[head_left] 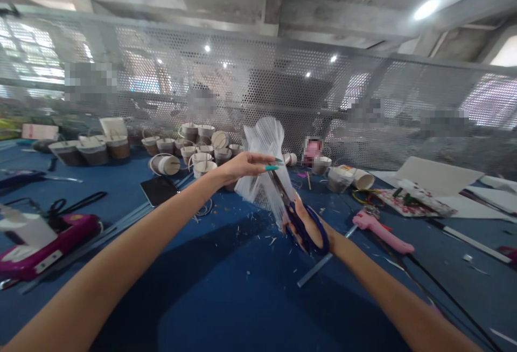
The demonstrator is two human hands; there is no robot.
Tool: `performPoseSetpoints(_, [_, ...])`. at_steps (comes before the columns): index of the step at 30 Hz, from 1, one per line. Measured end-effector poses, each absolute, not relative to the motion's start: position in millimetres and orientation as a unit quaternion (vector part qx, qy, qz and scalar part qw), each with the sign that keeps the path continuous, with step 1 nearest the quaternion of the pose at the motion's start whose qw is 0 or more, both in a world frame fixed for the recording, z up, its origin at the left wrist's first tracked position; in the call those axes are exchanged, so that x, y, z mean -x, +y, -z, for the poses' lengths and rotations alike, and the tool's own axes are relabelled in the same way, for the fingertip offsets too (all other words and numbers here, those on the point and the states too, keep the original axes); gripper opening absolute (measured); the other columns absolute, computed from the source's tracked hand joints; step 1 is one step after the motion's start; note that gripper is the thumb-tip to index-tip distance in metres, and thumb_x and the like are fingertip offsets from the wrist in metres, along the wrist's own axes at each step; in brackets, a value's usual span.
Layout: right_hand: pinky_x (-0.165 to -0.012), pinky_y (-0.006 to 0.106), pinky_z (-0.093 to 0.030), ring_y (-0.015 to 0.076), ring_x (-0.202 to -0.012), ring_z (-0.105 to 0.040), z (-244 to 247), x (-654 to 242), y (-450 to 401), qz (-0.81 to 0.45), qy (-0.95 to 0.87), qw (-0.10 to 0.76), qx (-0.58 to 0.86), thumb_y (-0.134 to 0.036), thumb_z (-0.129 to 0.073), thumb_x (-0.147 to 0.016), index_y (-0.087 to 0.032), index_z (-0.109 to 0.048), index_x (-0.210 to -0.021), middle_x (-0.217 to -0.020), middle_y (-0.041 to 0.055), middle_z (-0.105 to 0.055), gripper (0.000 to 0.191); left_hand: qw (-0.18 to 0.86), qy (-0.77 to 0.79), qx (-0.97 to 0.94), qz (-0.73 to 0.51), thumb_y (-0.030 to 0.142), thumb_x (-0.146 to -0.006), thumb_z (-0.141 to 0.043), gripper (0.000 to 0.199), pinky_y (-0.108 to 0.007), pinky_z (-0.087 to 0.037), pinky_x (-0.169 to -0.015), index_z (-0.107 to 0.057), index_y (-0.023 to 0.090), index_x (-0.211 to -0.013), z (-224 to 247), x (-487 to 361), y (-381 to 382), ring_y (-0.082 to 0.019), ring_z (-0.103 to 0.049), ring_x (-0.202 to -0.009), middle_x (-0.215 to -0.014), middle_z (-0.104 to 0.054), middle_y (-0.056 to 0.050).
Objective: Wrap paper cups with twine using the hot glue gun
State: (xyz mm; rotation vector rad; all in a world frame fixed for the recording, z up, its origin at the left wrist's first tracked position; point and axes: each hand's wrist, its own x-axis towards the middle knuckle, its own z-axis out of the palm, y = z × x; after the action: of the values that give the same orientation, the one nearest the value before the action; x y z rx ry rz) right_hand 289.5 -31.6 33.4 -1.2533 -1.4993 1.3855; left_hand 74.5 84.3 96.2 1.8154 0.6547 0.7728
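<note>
White pleated, translucent material stands upright above the blue table, at the middle of the view. My left hand reaches to its upper part with fingers pressed together, long green nails showing, and appears to pinch the material. My right hand is closed around dark blue-handled scissors, at the material's lower right side. The scissor blades point up and left, across the front of the material near my left fingertips. Small white scraps lie on the table below.
Several small pots stand behind and left. A phone and a magenta power strip lie left. At right are a pink glue gun with its cable, a clear glue stick and white sheets. A perforated metal screen runs behind.
</note>
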Motion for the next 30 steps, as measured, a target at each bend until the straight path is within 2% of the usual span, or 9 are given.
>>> performPoseSetpoints(3, [-0.026,0.019,-0.033,0.0063,-0.028,-0.038,-26.8,-290.5,-32.1,-0.503,-0.607,0.38,0.484,-0.092,-0.033,-0.061,-0.019,-0.05,-0.06,-0.041,-0.0055,-0.041,0.076,0.462,0.24,-0.79,-0.323,0.023,-0.066,-0.078,0.053,-0.04,-0.044,-0.098,-0.064,0.024,-0.117,-96.0,-73.5,84.1,-0.027,-0.048,-0.128,-0.134,-0.058,-0.008])
performPoseSetpoints(7, [-0.027,0.02,-0.034,0.0069,-0.028,-0.039,-24.2,-291.9,-31.0,-0.488,-0.626,0.383,0.472,-0.092,-0.026,-0.065,-0.018,-0.049,-0.057,-0.038,-0.0042,-0.041,0.077,0.445,0.226,-0.804,-0.323,0.023,-0.064,-0.08,0.058,-0.044,-0.043,-0.102,-0.063,0.023,-0.119,-96.4,-72.0,82.8,-0.028,-0.045,-0.132,-0.136,-0.057,-0.01])
performPoseSetpoints(13, [-0.026,0.02,-0.033,0.0069,-0.026,-0.037,-28.4,-289.9,-32.3,-0.498,-0.621,0.369,0.48,-0.093,-0.027,-0.063,-0.02,-0.046,-0.055,-0.037,-0.0053,-0.038,0.076,0.425,0.21,-0.824,-0.311,0.021,-0.066,-0.078,0.058,-0.046,-0.041,-0.103,-0.062,0.023,-0.121,-99.6,-70.0,81.0,-0.028,-0.044,-0.132,-0.135,-0.057,-0.01])
performPoseSetpoints(20, [-0.027,0.019,-0.033,0.0058,-0.03,-0.038,-22.5,-287.6,-33.2,-0.501,-0.615,0.404,0.456,-0.092,-0.032,-0.062,-0.019,-0.049,-0.063,-0.043,-0.0058,-0.042,0.076,0.413,0.184,-0.833,-0.318,0.023,-0.07,-0.076,0.058,-0.046,-0.042,-0.103,-0.057,0.026,-0.125,-96.7,-71.2,83.7,-0.027,-0.046,-0.13,-0.139,-0.053,-0.008])
performPoseSetpoints(26, [-0.028,0.019,-0.035,0.0064,-0.03,-0.038,-21.5,-287.8,-33.1,-0.493,-0.621,0.409,0.452,-0.092,-0.035,-0.062,-0.018,-0.051,-0.065,-0.043,-0.0061,-0.041,0.075,0.385,0.203,-0.842,-0.32,0.026,-0.07,-0.076,0.062,-0.043,-0.048,-0.095,-0.054,0.029,-0.128,-96.9,-69.8,84.7,-0.029,-0.044,-0.131,-0.14,-0.051,-0.008])
performPoseSetpoints(30, [-0.028,0.02,-0.034,0.0066,-0.029,-0.038,-20.5,-287.8,-32.8,-0.494,-0.625,0.401,0.452,-0.092,-0.032,-0.062,-0.018,-0.049,-0.06,-0.039,-0.0053,-0.04,0.076,0.39,0.198,-0.845,-0.309,0.027,-0.068,-0.078,0.066,-0.045,-0.044,-0.1,-0.053,0.027,-0.129,-100.2,-69.5,81.7,-0.029,-0.046,-0.129,-0.141,-0.049,-0.009])
